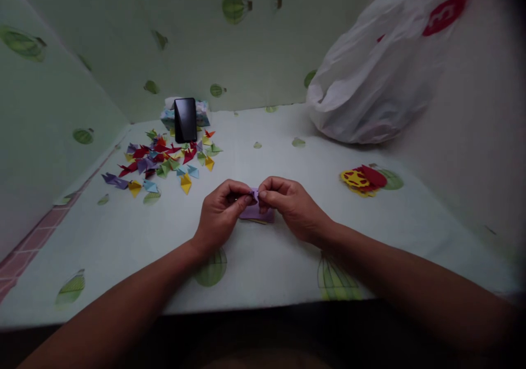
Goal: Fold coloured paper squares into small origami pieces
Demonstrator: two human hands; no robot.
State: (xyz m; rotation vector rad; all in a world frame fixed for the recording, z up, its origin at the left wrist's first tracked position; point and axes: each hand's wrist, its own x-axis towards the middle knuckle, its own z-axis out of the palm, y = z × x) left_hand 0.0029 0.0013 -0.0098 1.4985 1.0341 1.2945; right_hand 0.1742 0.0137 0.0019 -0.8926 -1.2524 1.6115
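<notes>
Between my hands is a small piece of folded purple paper (255, 195), mostly covered by my fingers. My left hand (224, 207) pinches its left side with thumb and forefinger. From the other side, my right hand (290, 205) pinches it too, fingers curled. Just below lies a small stack of square paper sheets (257, 213), purple on top with a yellowish edge showing underneath. Farther left spreads a pile of folded paper cranes (158, 158) in red, purple, yellow, green and blue.
A black phone (185, 120) leans on a tissue box (203, 113) at the back left. Yellow and red paper cut-outs (361, 179) lie at the right. A white plastic bag (370, 90) bulges at the back right. Walls enclose the table (271, 150) behind and at both sides.
</notes>
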